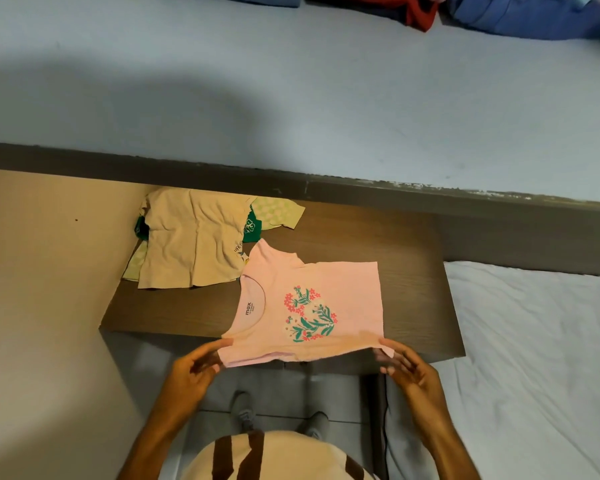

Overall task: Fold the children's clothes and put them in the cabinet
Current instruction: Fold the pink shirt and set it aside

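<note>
A pink child's T-shirt (312, 306) with a floral print lies flat on the brown wooden table (413, 271), neck to the left, its near edge hanging over the table's front. My left hand (196, 368) pinches the near left corner by the sleeve. My right hand (400, 362) pinches the near right corner at the hem. Behind the pink shirt, to the left, a beige shirt (191, 237) lies on top of green garments (278, 211).
A bed with a white sheet (534, 358) stands to the right of the table. A beige wall (42, 271) borders the left. Up at the far edge lie red and blue clothes (499, 12). My feet (278, 417) stand on grey floor below.
</note>
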